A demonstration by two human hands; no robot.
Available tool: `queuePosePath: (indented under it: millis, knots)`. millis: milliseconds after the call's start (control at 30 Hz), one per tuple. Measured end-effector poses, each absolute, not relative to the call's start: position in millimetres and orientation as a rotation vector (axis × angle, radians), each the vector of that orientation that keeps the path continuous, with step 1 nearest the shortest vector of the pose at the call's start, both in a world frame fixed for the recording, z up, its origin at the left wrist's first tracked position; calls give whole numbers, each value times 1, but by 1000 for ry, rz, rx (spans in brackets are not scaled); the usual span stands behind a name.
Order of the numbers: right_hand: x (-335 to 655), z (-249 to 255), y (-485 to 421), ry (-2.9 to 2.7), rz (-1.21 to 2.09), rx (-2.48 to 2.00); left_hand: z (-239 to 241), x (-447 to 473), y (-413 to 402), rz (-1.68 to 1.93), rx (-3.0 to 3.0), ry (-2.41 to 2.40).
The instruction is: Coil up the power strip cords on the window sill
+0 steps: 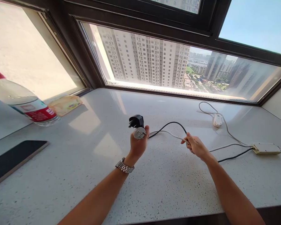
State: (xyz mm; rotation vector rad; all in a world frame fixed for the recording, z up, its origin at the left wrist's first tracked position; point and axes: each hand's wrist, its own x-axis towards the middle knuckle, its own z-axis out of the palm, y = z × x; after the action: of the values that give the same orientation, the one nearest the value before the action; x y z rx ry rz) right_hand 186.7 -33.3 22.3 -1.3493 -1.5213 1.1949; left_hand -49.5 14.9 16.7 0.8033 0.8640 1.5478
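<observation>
Left hand [138,145] raised above the table [103,175], clenched around two plugs: white plug [139,133] and black plug [136,121], prongs visible. Wristwatch [124,166] on left wrist. Right hand [196,146] just beside, pinching the white cable [170,134] and black cable [172,123] that trail from the plugs. Both cables running right across the table to a power strip [267,148]. Inline switch [217,120] on a white lead near the window [168,62]. At left: water bottle [23,101], tissue packet [65,104], dark phone [14,157].
</observation>
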Motion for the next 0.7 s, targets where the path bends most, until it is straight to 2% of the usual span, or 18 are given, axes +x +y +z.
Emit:
queuePosePath:
  millis: [167, 333, 567, 700]
  knots:
    - [160, 19, -41, -1204, 1317, -1125, 15, -20, -8, 1372, 879, 764]
    - [137, 11, -53, -1446, 1197, -989, 16, -8, -22, 1234, 939, 659]
    - [121, 4, -61, -1868, 552, -1329, 19, 1, -30, 1237, 902, 708]
    - [117, 8, -62, -1976, 360, -1479, 16, 5, -31, 1204, 858, 811]
